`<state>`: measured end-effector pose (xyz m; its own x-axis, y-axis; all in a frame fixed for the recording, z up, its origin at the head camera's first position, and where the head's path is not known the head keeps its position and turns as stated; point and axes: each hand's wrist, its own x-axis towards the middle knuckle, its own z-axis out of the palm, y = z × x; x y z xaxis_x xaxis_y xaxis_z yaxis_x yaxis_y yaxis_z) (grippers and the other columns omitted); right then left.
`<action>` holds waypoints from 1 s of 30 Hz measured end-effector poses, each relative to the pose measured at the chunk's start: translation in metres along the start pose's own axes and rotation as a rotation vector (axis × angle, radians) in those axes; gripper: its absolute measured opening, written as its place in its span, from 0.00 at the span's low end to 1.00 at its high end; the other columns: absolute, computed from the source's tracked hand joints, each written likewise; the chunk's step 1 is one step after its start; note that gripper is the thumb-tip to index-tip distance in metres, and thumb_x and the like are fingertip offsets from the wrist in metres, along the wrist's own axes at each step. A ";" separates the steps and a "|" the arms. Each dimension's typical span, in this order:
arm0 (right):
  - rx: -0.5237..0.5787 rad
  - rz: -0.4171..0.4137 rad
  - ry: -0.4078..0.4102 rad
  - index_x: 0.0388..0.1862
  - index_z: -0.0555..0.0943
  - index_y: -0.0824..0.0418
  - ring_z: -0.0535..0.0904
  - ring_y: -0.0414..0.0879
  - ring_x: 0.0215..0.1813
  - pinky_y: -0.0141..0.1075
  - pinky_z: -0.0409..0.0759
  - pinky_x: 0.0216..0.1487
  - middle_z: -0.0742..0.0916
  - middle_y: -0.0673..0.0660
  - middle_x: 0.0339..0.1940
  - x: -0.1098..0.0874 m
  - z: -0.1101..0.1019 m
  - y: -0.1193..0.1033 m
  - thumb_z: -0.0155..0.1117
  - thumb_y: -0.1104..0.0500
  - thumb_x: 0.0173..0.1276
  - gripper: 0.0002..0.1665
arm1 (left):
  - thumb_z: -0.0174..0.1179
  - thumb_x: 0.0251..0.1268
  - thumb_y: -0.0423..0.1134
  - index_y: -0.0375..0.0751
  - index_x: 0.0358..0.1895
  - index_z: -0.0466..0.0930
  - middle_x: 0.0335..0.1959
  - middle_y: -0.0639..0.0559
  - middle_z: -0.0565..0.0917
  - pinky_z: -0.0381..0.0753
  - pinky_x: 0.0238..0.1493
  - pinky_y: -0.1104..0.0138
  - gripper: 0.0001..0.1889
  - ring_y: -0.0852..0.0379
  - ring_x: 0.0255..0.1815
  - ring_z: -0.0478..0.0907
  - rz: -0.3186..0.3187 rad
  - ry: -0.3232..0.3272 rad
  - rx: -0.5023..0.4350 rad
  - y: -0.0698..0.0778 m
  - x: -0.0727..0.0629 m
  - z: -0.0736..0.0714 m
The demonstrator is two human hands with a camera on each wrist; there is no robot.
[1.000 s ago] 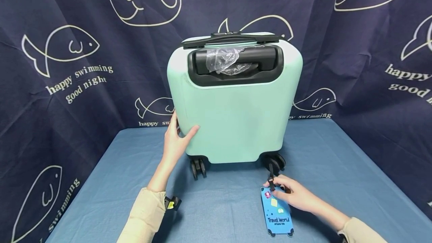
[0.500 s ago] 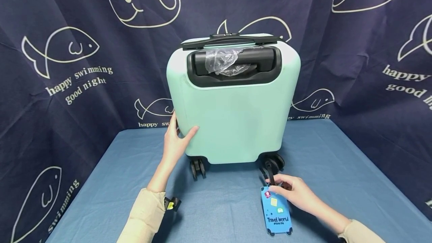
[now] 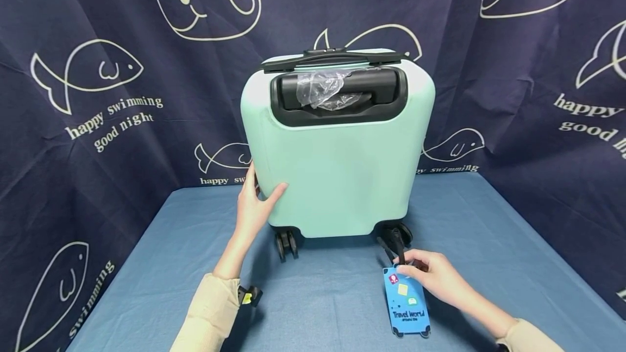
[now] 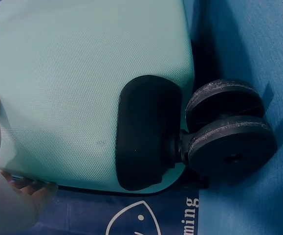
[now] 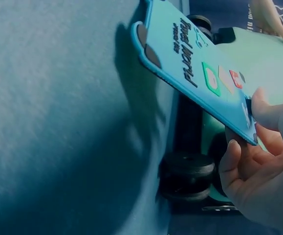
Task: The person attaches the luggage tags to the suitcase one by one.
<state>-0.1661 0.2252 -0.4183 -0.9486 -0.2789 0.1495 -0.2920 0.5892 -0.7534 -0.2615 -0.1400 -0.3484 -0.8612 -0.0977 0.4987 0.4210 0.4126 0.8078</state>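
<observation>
A mint-green suitcase (image 3: 337, 178) stands upright on its black wheels, its back with the recessed pull handle (image 3: 381, 83) facing me. My left hand (image 3: 251, 208) grips its left side, thumb on the back panel and fingers wrapped round the edge. Low at the right, in front of a wheel (image 3: 405, 232), my right hand (image 3: 437, 278) pinches a blue luggage tag (image 3: 408, 306) at its top end. The tag, printed "Travel World", hangs from those fingers. Its black strap (image 3: 398, 243) rises from the top end and overlaps the wheel. In the right wrist view, the tag (image 5: 195, 73) tilts above the cloth.
Blue cloth (image 3: 318, 297) covers the table. A dark blue curtain (image 3: 98, 167) with whale and fish drawings hangs behind and on both sides. Crumpled clear plastic (image 3: 323, 88) wraps the pull handle, and a black carry handle (image 3: 337, 58) lies across the suitcase top.
My right hand has shifted slightly right and up with the luggage tag, and its grip on the strap end has changed. The left hand and the suitcase stay in place.
</observation>
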 end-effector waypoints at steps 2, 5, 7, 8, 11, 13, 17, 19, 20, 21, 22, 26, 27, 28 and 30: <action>-0.005 -0.010 0.010 0.36 0.83 0.53 0.70 0.34 0.26 0.28 0.68 0.25 0.85 0.48 0.34 0.000 -0.002 -0.001 0.65 0.51 0.63 0.08 | 0.64 0.55 0.56 0.67 0.72 0.46 0.71 0.56 0.62 0.67 0.65 0.54 0.44 0.55 0.70 0.63 -0.002 0.001 0.000 0.000 0.000 0.000; -0.013 -0.013 0.032 0.34 0.83 0.51 0.71 0.34 0.27 0.28 0.70 0.27 0.86 0.48 0.34 -0.001 -0.004 -0.002 0.65 0.52 0.62 0.05 | 0.64 0.55 0.56 0.67 0.72 0.47 0.71 0.55 0.63 0.67 0.65 0.55 0.44 0.55 0.69 0.63 0.000 0.003 0.003 0.000 0.000 0.000; -0.028 -0.021 0.047 0.34 0.83 0.50 0.72 0.34 0.28 0.28 0.71 0.28 0.87 0.47 0.36 -0.001 -0.006 -0.003 0.66 0.52 0.62 0.05 | 0.64 0.55 0.56 0.67 0.72 0.47 0.70 0.55 0.63 0.67 0.65 0.55 0.44 0.55 0.69 0.63 -0.001 0.004 0.004 0.000 0.000 -0.001; -0.032 -0.021 0.057 0.35 0.83 0.49 0.72 0.34 0.28 0.28 0.71 0.28 0.87 0.47 0.36 -0.001 -0.007 -0.004 0.66 0.52 0.61 0.05 | 0.64 0.55 0.56 0.67 0.72 0.47 0.70 0.55 0.64 0.68 0.64 0.55 0.44 0.55 0.69 0.64 -0.001 0.005 0.004 0.000 0.000 -0.001; -0.054 -0.057 0.094 0.36 0.84 0.50 0.72 0.34 0.27 0.28 0.71 0.27 0.87 0.46 0.35 -0.001 -0.010 -0.007 0.66 0.53 0.61 0.05 | 0.65 0.55 0.55 0.66 0.72 0.48 0.70 0.54 0.64 0.68 0.64 0.55 0.44 0.55 0.69 0.64 0.000 0.005 0.003 0.000 0.000 -0.001; -0.068 -0.100 0.123 0.36 0.84 0.49 0.73 0.34 0.26 0.29 0.71 0.26 0.86 0.45 0.33 -0.001 -0.013 -0.008 0.66 0.55 0.61 0.04 | 0.65 0.55 0.55 0.65 0.73 0.48 0.70 0.53 0.64 0.68 0.64 0.54 0.44 0.55 0.68 0.64 0.002 0.006 0.002 0.000 0.000 -0.001; -0.092 -0.182 0.171 0.35 0.84 0.49 0.74 0.34 0.26 0.28 0.72 0.27 0.86 0.42 0.33 -0.001 -0.018 -0.010 0.67 0.60 0.61 0.05 | 0.65 0.55 0.54 0.63 0.73 0.49 0.70 0.52 0.64 0.68 0.64 0.54 0.44 0.54 0.68 0.64 0.003 0.005 0.000 0.000 0.000 0.000; -0.093 -0.197 0.186 0.35 0.84 0.50 0.75 0.34 0.27 0.28 0.73 0.28 0.86 0.41 0.32 -0.001 -0.021 -0.011 0.67 0.62 0.60 0.06 | 0.65 0.55 0.54 0.63 0.73 0.48 0.70 0.52 0.64 0.68 0.64 0.54 0.44 0.54 0.69 0.64 0.003 0.004 -0.001 0.000 0.000 0.000; -0.094 -0.201 0.190 0.36 0.84 0.51 0.75 0.33 0.27 0.28 0.73 0.28 0.86 0.41 0.32 -0.001 -0.023 -0.011 0.67 0.62 0.60 0.07 | 0.65 0.55 0.55 0.63 0.73 0.48 0.70 0.52 0.64 0.68 0.64 0.54 0.44 0.54 0.69 0.64 0.001 0.004 -0.001 0.000 0.000 0.000; -0.093 -0.205 0.194 0.37 0.84 0.52 0.75 0.33 0.27 0.28 0.73 0.28 0.86 0.40 0.32 -0.001 -0.025 -0.012 0.67 0.63 0.60 0.07 | 0.65 0.55 0.55 0.64 0.73 0.48 0.70 0.52 0.64 0.68 0.64 0.54 0.44 0.54 0.69 0.64 0.002 0.005 -0.001 0.000 0.000 0.000; -0.095 -0.213 0.195 0.37 0.84 0.53 0.76 0.33 0.28 0.27 0.73 0.29 0.86 0.41 0.32 -0.001 -0.026 -0.013 0.66 0.63 0.60 0.07 | 0.65 0.55 0.55 0.64 0.73 0.48 0.70 0.52 0.64 0.68 0.64 0.54 0.44 0.54 0.69 0.64 0.002 0.006 -0.001 -0.001 0.000 0.000; -0.099 -0.253 0.197 0.38 0.83 0.55 0.77 0.33 0.30 0.27 0.74 0.31 0.86 0.42 0.33 -0.001 -0.032 -0.018 0.66 0.64 0.61 0.07 | 0.65 0.55 0.55 0.64 0.73 0.49 0.70 0.53 0.64 0.68 0.64 0.54 0.44 0.55 0.68 0.64 0.003 0.010 0.000 0.000 0.000 0.000; -0.098 -0.267 0.201 0.38 0.83 0.55 0.77 0.34 0.30 0.27 0.74 0.31 0.86 0.43 0.33 -0.001 -0.034 -0.019 0.66 0.64 0.60 0.07 | 0.65 0.55 0.54 0.64 0.73 0.49 0.70 0.53 0.65 0.68 0.64 0.54 0.44 0.55 0.68 0.64 0.005 0.011 0.000 0.000 0.000 0.000; -0.098 -0.279 0.207 0.38 0.83 0.54 0.77 0.34 0.30 0.26 0.74 0.32 0.86 0.43 0.33 -0.001 -0.035 -0.020 0.66 0.65 0.60 0.08 | 0.65 0.55 0.54 0.64 0.73 0.49 0.70 0.53 0.64 0.68 0.64 0.54 0.44 0.55 0.68 0.64 0.005 0.012 0.001 0.000 0.000 0.000; -0.089 -0.303 0.221 0.38 0.83 0.54 0.77 0.34 0.31 0.25 0.74 0.33 0.86 0.44 0.34 -0.002 -0.037 -0.023 0.66 0.66 0.59 0.10 | 0.65 0.55 0.54 0.64 0.73 0.49 0.70 0.53 0.64 0.68 0.64 0.55 0.44 0.55 0.68 0.64 0.007 0.014 0.004 0.001 0.000 0.000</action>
<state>-0.1623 0.2400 -0.3775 -0.8185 -0.2861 0.4982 -0.5631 0.5717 -0.5968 -0.2609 -0.1393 -0.3482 -0.8544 -0.1071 0.5084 0.4255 0.4171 0.8031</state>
